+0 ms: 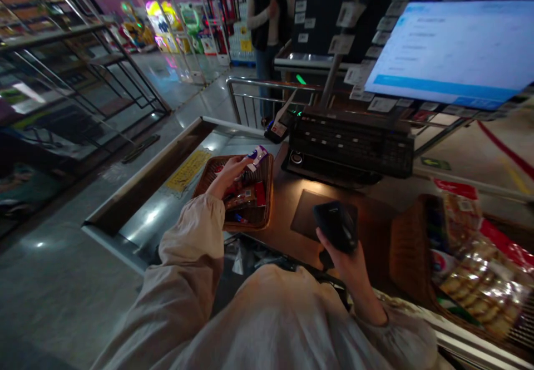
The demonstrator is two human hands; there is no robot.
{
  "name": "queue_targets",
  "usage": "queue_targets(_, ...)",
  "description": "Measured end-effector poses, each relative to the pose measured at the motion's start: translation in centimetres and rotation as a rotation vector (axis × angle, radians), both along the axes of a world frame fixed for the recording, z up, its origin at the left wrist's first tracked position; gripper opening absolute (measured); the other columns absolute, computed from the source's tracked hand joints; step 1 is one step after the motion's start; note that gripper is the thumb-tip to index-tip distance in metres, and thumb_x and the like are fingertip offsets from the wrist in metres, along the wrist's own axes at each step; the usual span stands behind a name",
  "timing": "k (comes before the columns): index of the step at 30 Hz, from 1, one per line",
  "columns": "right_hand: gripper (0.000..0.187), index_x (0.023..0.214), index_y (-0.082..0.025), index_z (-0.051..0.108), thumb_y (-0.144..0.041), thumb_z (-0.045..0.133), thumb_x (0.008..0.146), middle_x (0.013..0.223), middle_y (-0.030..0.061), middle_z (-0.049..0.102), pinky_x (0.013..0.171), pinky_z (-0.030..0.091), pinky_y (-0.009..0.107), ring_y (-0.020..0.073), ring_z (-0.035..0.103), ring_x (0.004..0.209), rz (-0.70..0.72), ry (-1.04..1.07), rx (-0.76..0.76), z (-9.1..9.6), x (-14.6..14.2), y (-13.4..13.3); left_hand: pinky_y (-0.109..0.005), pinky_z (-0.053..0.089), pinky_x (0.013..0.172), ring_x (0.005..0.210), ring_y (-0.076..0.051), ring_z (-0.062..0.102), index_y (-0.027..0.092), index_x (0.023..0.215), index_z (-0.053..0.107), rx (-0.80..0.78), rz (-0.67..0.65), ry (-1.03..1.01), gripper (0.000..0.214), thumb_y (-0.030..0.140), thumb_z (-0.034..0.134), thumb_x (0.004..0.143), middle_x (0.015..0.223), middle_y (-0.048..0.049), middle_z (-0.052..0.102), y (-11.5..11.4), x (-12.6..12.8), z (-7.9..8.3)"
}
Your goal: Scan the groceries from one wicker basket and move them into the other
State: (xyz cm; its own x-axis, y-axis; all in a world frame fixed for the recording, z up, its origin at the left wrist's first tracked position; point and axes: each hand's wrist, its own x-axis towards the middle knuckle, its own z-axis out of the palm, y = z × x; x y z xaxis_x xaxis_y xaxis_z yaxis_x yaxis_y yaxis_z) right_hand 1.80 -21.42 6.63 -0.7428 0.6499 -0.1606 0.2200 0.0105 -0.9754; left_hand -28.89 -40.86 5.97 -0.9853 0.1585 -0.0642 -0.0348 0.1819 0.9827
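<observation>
Beige sleeves (187, 297) led to our left hand (227, 176) pinching a tilted purple-white packet (257, 157) over a wicker basket (269, 189); our right hand (344, 264) gripped a black scanner (336, 226) off to its right.

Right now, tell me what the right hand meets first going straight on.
Probably the dark flat pad on the counter, just past the black handheld scanner in the right hand; depth is unclear, so it could pass over to the register keyboard.
</observation>
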Motion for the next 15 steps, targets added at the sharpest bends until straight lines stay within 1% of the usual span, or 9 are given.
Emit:
queue_targets(1, 0.038, 0.081, -0.015, 0.074, -0.043, 0.080, 0.056, 0.075, 0.0081, 0.076, 0.068, 0.058, 0.038, 0.0277, 0.072, 0.070, 0.009, 0.018, -0.005, -0.1, 0.1, 0.0, -0.020, 0.042, 0.051, 0.059, -0.013, 0.060, 0.012, 0.075, 0.072, 0.080, -0.083, -0.004, 0.020, 0.030, 0.075, 0.067, 0.069, -0.0050, 0.067, 0.9, 0.9, 0.8)
queue_targets(3, 0.038, 0.083, -0.015, 0.074, -0.043, 0.080, 0.058, 0.079, 0.0091, 0.077, 0.071, 0.058, 0.039, 0.0287, 0.072, 0.075, 0.003, 0.048, -0.011, -0.4, 0.5, 0.1, -0.019, 0.043, 0.054, 0.062, -0.012, 0.060, 0.012, 0.084, 0.072, 0.178, -0.273, -0.035, 0.026, 0.035, 0.073, 0.070, 0.075, -0.0054, 0.068, 3.4, 3.1, 2.2)
queue_targets(5, 0.039, 0.085, -0.015, 0.073, -0.043, 0.080, 0.059, 0.082, 0.0103, 0.077, 0.072, 0.058, 0.040, 0.0295, 0.072, 0.077, -0.038, 0.059, -0.007, -0.7, 1.3, 0.4, -0.019, 0.042, 0.054, 0.064, -0.012, 0.060, 0.012, 0.087, 0.071, 0.243, -0.338, -0.057, 0.031, 0.037, 0.074, 0.069, 0.077, -0.0054, 0.068, 6.6, 5.5, 3.0)
queue_targets(7, 0.040, 0.086, -0.014, 0.073, -0.044, 0.080, 0.060, 0.082, 0.0106, 0.077, 0.071, 0.058, 0.039, 0.0295, 0.072, 0.078, -0.091, 0.057, 0.010, -0.9, 2.3, 0.8, -0.018, 0.040, 0.053, 0.064, -0.011, 0.059, 0.012, 0.089, 0.070, 0.265, -0.368, -0.095, 0.036, 0.040, 0.076, 0.067, 0.079, -0.0055, 0.068, 9.9, 7.8, 3.3)
queue_targets(9, 0.039, 0.087, -0.014, 0.073, -0.043, 0.079, 0.062, 0.083, 0.0099, 0.077, 0.071, 0.058, 0.038, 0.0288, 0.072, 0.079, -0.135, 0.067, 0.031, -0.8, 3.4, 1.5, -0.017, 0.038, 0.051, 0.064, -0.010, 0.059, 0.013, 0.090, 0.069, 0.284, -0.392, -0.136, 0.041, 0.043, 0.079, 0.063, 0.080, -0.0047, 0.068, 13.0, 9.8, 3.1)
queue_targets(11, 0.036, 0.086, -0.015, 0.074, -0.043, 0.078, 0.064, 0.082, 0.0085, 0.077, 0.073, 0.057, 0.037, 0.0282, 0.072, 0.079, -0.166, 0.087, 0.053, -0.6, 4.5, 2.1, -0.016, 0.038, 0.050, 0.064, -0.010, 0.059, 0.015, 0.091, 0.068, 0.307, -0.423, -0.165, 0.045, 0.044, 0.082, 0.058, 0.079, -0.0033, 0.068, 15.4, 11.4, 2.2)
queue_targets(13, 0.033, 0.084, -0.015, 0.075, -0.043, 0.077, 0.066, 0.079, 0.0073, 0.077, 0.073, 0.057, 0.037, 0.0277, 0.071, 0.079, -0.199, 0.094, 0.070, -0.3, 5.5, 2.6, -0.016, 0.038, 0.048, 0.062, -0.009, 0.059, 0.017, 0.089, 0.066, 0.312, -0.440, -0.208, 0.048, 0.045, 0.084, 0.054, 0.077, -0.0021, 0.068, 17.3, 12.7, 0.9)
queue_targets(15, 0.031, 0.081, -0.015, 0.075, -0.043, 0.076, 0.067, 0.075, 0.0064, 0.076, 0.071, 0.056, 0.035, 0.0264, 0.070, 0.075, -0.219, 0.076, 0.086, -0.3, 6.1, 3.0, -0.016, 0.038, 0.046, 0.059, -0.009, 0.058, 0.016, 0.086, 0.065, 0.293, -0.440, -0.261, 0.050, 0.046, 0.085, 0.051, 0.074, -0.0020, 0.067, 18.4, 13.6, -0.5)
